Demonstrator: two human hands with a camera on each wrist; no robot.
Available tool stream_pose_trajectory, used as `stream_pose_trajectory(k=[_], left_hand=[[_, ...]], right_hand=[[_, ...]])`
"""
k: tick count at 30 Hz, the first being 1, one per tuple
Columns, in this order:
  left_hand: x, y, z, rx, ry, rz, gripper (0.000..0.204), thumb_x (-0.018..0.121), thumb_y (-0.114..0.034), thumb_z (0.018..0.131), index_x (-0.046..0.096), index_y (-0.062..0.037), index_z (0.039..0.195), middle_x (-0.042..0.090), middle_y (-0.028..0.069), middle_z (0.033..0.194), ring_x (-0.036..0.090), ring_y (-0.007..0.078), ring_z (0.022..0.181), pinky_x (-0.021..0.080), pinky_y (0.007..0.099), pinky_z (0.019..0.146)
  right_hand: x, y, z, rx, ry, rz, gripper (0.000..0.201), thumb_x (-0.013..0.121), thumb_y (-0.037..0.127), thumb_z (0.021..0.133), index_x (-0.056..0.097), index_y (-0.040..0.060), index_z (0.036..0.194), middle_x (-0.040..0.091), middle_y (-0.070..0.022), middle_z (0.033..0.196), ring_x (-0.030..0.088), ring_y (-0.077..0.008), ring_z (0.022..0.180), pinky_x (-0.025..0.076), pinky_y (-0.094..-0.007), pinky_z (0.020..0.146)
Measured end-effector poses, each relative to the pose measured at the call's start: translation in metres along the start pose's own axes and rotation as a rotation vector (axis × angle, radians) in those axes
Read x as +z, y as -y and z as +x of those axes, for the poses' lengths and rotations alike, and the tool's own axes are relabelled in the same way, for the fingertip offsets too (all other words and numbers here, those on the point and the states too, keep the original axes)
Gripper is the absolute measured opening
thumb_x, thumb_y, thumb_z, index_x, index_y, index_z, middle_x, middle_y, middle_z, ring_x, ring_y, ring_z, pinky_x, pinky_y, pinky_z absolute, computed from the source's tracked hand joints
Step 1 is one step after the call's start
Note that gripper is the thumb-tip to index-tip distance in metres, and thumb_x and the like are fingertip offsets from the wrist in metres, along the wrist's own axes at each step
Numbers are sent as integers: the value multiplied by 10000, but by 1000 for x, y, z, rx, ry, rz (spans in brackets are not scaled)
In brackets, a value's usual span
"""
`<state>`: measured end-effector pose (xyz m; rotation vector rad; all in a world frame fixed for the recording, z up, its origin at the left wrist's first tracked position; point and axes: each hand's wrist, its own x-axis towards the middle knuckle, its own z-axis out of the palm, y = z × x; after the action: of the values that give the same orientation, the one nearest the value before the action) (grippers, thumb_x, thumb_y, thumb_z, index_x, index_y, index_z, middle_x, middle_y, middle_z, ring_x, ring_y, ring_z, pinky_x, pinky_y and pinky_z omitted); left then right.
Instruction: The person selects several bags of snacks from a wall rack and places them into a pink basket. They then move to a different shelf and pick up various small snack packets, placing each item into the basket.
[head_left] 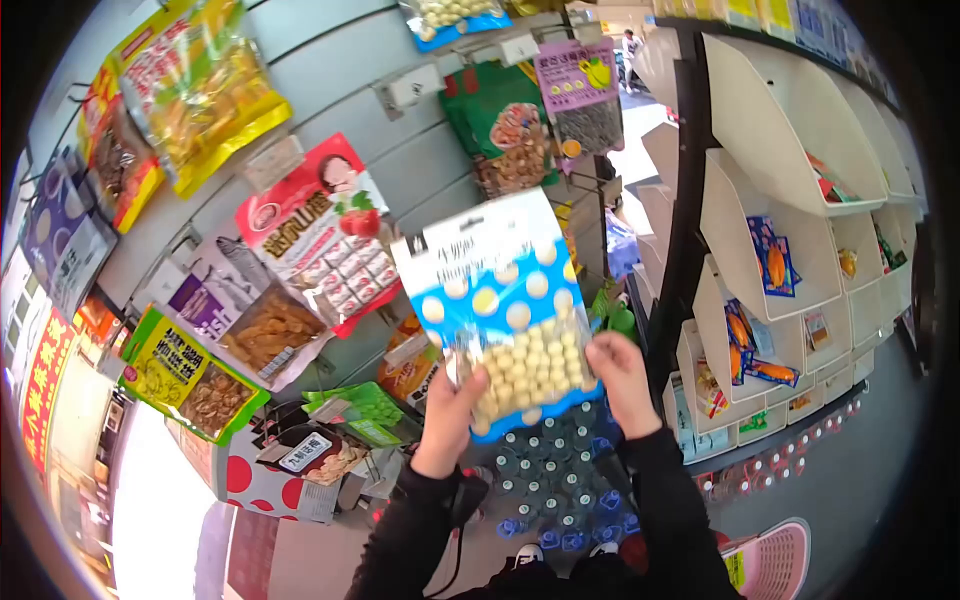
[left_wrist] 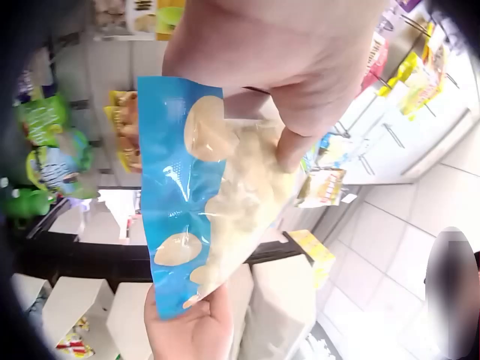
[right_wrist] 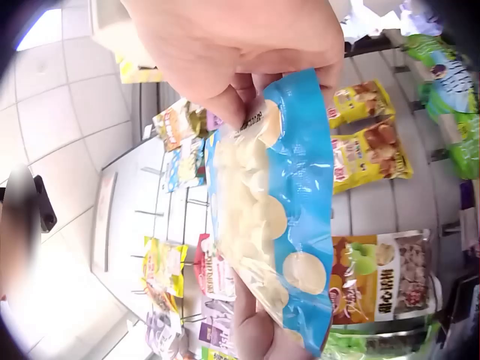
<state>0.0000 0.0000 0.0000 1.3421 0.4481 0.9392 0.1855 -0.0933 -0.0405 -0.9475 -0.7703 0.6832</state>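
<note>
A blue and white snack bag (head_left: 500, 285) with a clear window full of round, cream-coloured pieces is held upright in front of the body. At its lower left edge my left hand (head_left: 448, 415) grips it, thumb over the front. The right hand (head_left: 622, 380) pinches the opposite edge, a little higher. In the left wrist view the left hand (left_wrist: 277, 52) grips one side of the bag (left_wrist: 176, 195), fingers partly hidden behind it. The right wrist view shows the bag's blue bottom (right_wrist: 300, 202) between the right hand (right_wrist: 240, 45) and the left hand (right_wrist: 259, 330).
Bagged snacks hang on a slatted wall, among them a red and white bag (head_left: 320, 235) and a green pouch (head_left: 500, 125). White bins (head_left: 780, 120) stand at the right. Capped bottles (head_left: 550, 480) crowd the floor, and a pink basket (head_left: 785, 560) sits lower right.
</note>
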Motion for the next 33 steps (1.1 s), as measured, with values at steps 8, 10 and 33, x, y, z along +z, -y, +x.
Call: stream_pose_trajectory(k=[8, 10, 33], left_hand=[[-4, -81, 86, 136, 76, -92, 355, 516, -131, 812, 400, 11, 1117, 505, 89, 1064, 507, 143, 935, 411, 280, 799], [-3, -84, 97, 169, 72, -82, 353, 520, -138, 811, 407, 9, 1112, 509, 89, 1060, 511, 145, 932, 412, 281, 799], [-1, -88, 110, 236, 61, -60, 372, 536, -157, 806, 408, 14, 1110, 511, 89, 1062, 511, 153, 938, 412, 282, 803]], right_hand=[[56, 49, 107, -172, 36, 28, 147, 542, 145, 783, 542, 7, 835, 534, 18, 737, 472, -38, 687, 360, -179, 611], [60, 52, 118, -157, 49, 50, 143, 537, 145, 786, 543, 9, 831, 534, 18, 734, 471, -38, 686, 360, -181, 606], [62, 49, 138, -122, 89, 129, 122, 532, 148, 792, 542, 28, 811, 533, 28, 726, 470, -29, 671, 365, -179, 590]])
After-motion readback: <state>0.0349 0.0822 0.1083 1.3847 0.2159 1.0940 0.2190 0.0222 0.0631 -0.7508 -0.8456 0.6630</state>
